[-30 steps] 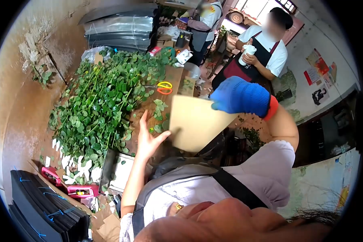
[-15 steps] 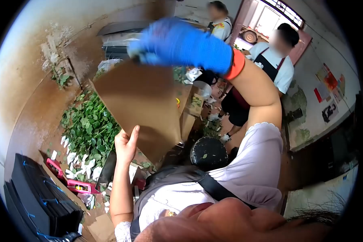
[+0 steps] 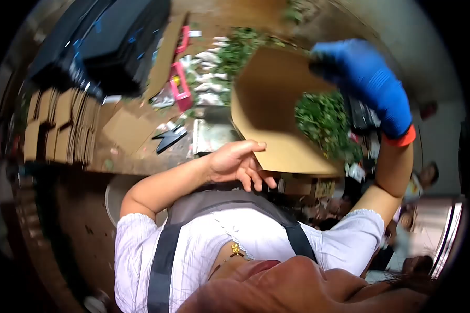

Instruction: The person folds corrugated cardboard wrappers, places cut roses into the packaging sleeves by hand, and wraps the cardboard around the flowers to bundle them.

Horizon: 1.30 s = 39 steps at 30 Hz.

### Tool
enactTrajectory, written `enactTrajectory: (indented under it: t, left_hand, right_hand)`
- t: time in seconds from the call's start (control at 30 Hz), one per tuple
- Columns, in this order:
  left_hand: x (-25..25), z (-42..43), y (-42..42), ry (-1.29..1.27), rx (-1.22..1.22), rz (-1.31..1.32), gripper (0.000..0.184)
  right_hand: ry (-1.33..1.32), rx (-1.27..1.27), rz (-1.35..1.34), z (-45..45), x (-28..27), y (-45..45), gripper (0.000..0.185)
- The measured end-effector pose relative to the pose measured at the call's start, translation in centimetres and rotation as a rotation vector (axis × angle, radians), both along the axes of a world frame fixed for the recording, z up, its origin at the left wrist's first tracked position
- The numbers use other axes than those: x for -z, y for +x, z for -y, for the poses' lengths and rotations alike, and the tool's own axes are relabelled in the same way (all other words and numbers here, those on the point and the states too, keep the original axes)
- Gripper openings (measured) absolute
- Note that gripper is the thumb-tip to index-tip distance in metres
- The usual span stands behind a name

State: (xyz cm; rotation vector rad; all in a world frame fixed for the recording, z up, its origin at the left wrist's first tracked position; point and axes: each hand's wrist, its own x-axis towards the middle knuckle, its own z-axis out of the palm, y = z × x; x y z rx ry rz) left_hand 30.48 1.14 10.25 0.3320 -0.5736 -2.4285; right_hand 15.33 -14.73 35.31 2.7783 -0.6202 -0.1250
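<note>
A brown cardboard sheet [image 3: 266,115] is held up in front of my chest, curved and slightly blurred. My left hand [image 3: 237,164], bare, grips its lower left edge, with the thumb on the near face and the other fingers below the edge. In a blue knitted glove with an orange cuff, my right hand [image 3: 368,78] is closed on the sheet's upper right corner; its dark fingertips are smeared by motion. Behind the sheet lies a heap of green leaves [image 3: 324,122], part of it hidden by the cardboard.
Pink tape dispensers [image 3: 181,86] and white gloves [image 3: 210,78] lie left of the leaves. Bundled black sheets [image 3: 122,52] stand at upper left, above stacked folded cardboard [image 3: 62,125]. A black angular piece [image 3: 169,138] rests on the table [image 3: 136,161]. Other people [image 3: 425,177] are at the right.
My view has swung left, bringing the cardboard stacks and table into sight. The sheet has turned and is more curved, with both hands still at it.
</note>
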Motion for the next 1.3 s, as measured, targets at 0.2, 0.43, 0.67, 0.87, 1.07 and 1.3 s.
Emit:
enactTrajectory:
  t: [0.2, 0.43, 0.67, 0.87, 1.07, 1.3]
  left_hand:
    - [7.9, -3.5, 4.2, 0.416, -0.02, -0.163, 0.061]
    - [18.0, -1.3, 13.9, -0.324, -0.017, 1.434, 0.063]
    - [23.0, 5.4, 8.0, -1.4, -0.123, 1.655, 0.074]
    - [29.3, 5.2, 8.2, -1.542, -0.311, 1.773, 0.101]
    - [28.3, 5.3, 8.2, -1.513, -0.263, 1.745, 0.099]
    - [27.0, 5.1, 8.2, -1.546, -0.178, 1.851, 0.096]
  right_hand:
    - [0.181, -0.116, -0.176, 2.6, 16.5, 4.7, 0.019]
    - [0.318, 0.029, -0.041, 2.8, 30.6, 6.2, 0.015]
    - [0.295, 0.118, -0.11, 3.6, 32.2, 6.2, 0.022]
    - [0.767, 0.078, 0.317, -0.7, 24.0, 5.8, 0.048]
    - [0.433, 0.021, 0.276, 2.9, 36.9, 6.1, 0.048]
    - [0.493, 0.016, 0.434, 2.0, 33.4, 6.1, 0.048]
